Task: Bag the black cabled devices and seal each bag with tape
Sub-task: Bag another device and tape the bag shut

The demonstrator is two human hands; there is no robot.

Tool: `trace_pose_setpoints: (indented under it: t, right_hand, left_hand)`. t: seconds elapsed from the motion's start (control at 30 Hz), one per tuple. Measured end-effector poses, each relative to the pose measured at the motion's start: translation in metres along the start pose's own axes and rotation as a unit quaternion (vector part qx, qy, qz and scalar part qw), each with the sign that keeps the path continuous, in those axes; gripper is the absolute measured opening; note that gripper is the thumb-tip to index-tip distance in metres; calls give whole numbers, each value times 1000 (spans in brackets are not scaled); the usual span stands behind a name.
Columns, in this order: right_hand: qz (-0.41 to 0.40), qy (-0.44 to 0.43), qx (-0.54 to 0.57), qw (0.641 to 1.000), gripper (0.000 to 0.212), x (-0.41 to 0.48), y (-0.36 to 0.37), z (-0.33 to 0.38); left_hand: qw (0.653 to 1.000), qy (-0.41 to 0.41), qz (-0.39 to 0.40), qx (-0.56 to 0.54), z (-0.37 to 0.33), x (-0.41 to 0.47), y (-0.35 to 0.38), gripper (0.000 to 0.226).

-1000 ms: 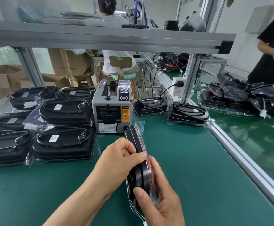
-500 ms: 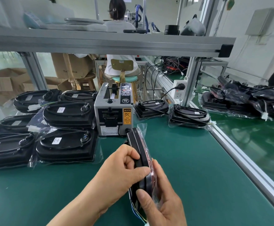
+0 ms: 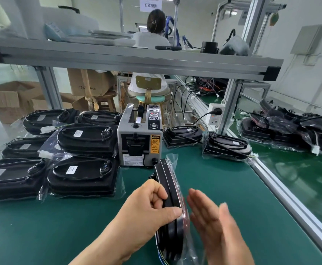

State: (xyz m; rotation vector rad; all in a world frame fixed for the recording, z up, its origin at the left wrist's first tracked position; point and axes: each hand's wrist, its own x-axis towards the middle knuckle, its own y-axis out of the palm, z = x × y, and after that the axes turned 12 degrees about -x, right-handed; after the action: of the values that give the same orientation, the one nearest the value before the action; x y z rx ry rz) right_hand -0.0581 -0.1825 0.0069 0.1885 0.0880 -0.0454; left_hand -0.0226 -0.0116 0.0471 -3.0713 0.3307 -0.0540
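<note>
A black cabled device (image 3: pixel 168 190) in a clear plastic bag (image 3: pixel 173 159) stands on edge on the green mat, just in front of the grey tape dispenser (image 3: pixel 140 138). My left hand (image 3: pixel 148 209) grips its upper edge, thumb across the rim and fingers curled behind it. My right hand (image 3: pixel 215 224) is flat and blurred, fingers straight, a little to the right of the bagged device and apart from it. Coloured wires show at the device's bottom edge.
Several bagged black devices (image 3: pixel 83 176) lie stacked on the left. Two more devices (image 3: pixel 226 146) sit behind right of the dispenser, and a heap (image 3: pixel 290 129) lies beyond the aluminium rail (image 3: pixel 282 190). A shelf beam (image 3: pixel 129 62) crosses overhead. A person sits beyond.
My right hand has let go of the device's lower edge and moved off to the right, now flat. My left hand keeps its grip. The view has tilted up slightly.
</note>
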Motion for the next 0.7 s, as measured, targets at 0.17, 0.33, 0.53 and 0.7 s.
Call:
trace_pose_setpoints:
  t: [0.17,0.33,0.53,0.7]
  right_hand:
    - [8,40,-241,970,83,39,0,31]
    - [74,81,-264,958,49,69,30,48]
    - [78,107,-201,971,15,69,36,41]
    - [115,144,-163,969,20,59,25,42]
  left_hand:
    - [1000,-10,4,-1,-1,0,1,31]
    - [1000,-18,9,2,-5,2,4,38]
    - [998,-28,60,8,-5,3,-4,32]
    - [988,-38,-86,-121,1,36,-35,15]
